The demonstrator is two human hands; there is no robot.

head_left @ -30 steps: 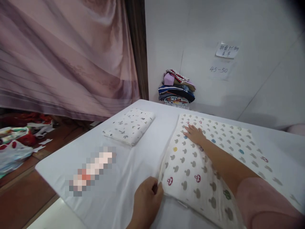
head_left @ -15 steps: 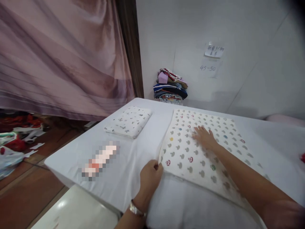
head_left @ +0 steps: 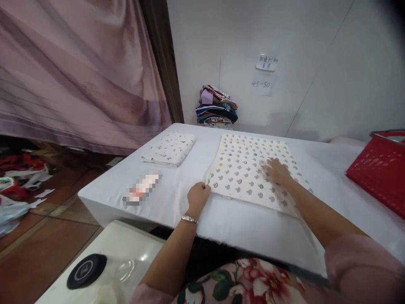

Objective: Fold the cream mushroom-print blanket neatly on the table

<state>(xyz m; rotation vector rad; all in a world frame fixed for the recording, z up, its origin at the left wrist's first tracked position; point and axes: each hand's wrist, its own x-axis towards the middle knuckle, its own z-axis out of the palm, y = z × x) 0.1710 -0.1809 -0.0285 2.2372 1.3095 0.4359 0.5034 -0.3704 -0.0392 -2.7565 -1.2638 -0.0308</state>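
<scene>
A white cloth with a print of small grey mushrooms [head_left: 240,169] lies folded in layers on the white-covered table [head_left: 177,198]. My left hand [head_left: 198,196] pinches its near left corner between thumb and fingers. On top of the cloth, my right hand [head_left: 278,172] lies flat with the fingers spread, slightly blurred. Left of it rests a second folded white cloth with small dark prints [head_left: 171,148], touched by neither hand. Nearer the table's left edge is a pixelated, blurred-out item [head_left: 142,189].
A red plastic basket [head_left: 379,169] stands at the table's right. Folded clothes [head_left: 217,107] are piled by the wall behind. At lower left is a white surface with a round black object [head_left: 87,271]. A pink curtain [head_left: 79,76] hangs at left, with bags and scraps on the floor.
The view has tilted down and turned right, bringing the red basket and the round black object into sight. My right hand has slid rightward over the cloth; my left still grips the corner.
</scene>
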